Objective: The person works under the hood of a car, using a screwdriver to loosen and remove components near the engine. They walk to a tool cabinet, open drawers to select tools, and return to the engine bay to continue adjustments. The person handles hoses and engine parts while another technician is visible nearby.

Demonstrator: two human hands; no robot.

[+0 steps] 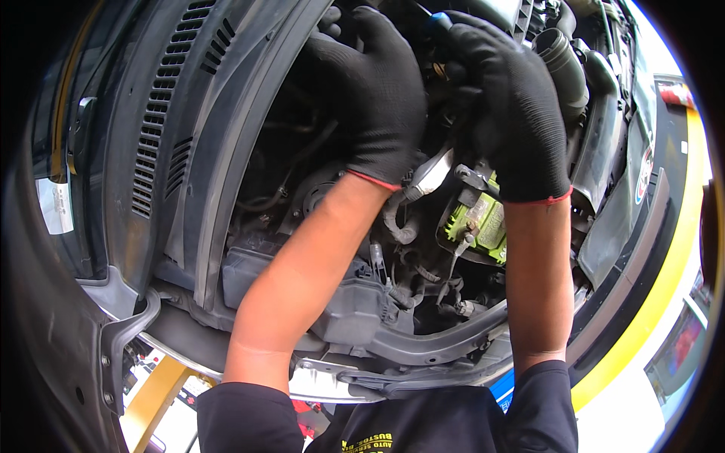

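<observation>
Both my hands wear black knit gloves with red cuffs and reach deep into a car's engine bay. My left hand (pixel 381 98) is at the far side, close to the dark panel edge; part of its fingers goes out of sight there, so whether it holds anything is hidden. My right hand (pixel 517 106) is to the right of it, fingers curled round what looks like a screwdriver (pixel 439 23) with a blue end and a thin shaft pointing up and left. Beneath the hands lie a silvery wrapped hose (pixel 433 174) and a bright green part (pixel 477 223) with a metal bracket.
A slatted grey cowl panel (pixel 172 106) runs along the left. On the right, a wide black open-ended duct (pixel 563 72) stands beside my right hand. A dark plastic housing (pixel 347 309) and a curved frame bar (pixel 438 347) lie nearer me. A yellow-edged strip (pixel 642 332) curves outside the bay.
</observation>
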